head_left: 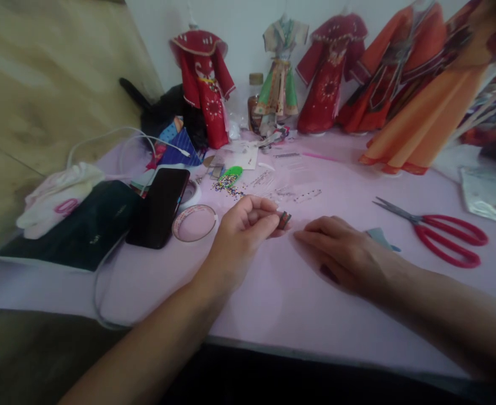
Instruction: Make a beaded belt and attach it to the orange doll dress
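The left hand (254, 222) is closing thumb and fingers in a pinch on a small patterned piece (285, 220), its long axis appearing to be slanting towards one o'clock. The right hand (347, 247) is resting part-curled on the tabletop (264, 292), its fingertips lying near; whether they are gripping anything, I cannot tell. From those fingertips the piece is sitting at about eleven o'clock, the left hand being nearer, in contact.

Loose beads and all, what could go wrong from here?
The beads could scatter further if bumped: many already lie outside the green dish. The small patterned piece might slip from the left hand, which pinches it by fingertips. The scissors, lying near the right hand, might nick it.
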`<action>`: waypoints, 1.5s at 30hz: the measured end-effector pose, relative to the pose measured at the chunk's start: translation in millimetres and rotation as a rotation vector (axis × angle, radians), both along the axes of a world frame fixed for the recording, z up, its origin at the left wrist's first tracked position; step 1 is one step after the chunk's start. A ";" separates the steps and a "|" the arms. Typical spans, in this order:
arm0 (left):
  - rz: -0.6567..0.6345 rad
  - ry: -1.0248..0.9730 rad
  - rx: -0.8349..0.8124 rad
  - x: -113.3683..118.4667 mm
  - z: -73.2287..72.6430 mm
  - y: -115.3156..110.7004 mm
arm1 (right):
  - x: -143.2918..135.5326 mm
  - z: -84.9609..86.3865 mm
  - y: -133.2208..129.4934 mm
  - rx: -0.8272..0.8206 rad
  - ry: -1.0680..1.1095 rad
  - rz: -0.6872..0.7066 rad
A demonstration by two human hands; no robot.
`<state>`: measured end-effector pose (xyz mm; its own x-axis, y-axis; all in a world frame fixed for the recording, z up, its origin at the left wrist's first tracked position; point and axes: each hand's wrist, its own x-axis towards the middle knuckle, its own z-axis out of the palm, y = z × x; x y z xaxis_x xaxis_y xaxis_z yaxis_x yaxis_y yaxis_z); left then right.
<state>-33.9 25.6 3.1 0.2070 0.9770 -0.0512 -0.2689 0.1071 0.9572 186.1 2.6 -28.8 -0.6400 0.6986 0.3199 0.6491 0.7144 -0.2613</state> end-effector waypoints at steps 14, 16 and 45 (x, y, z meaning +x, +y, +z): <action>0.005 0.016 0.011 0.5 0.6 -1.2 | -11.1 8.2 -11.9 0.182 -0.366 0.055; 0.005 0.020 0.009 0.4 1.3 -2.2 | -9.5 7.8 -11.0 0.119 -0.276 0.046; -0.118 0.108 -0.071 3.7 5.8 -8.3 | 2.6 23.6 2.1 -1.336 1.125 -0.159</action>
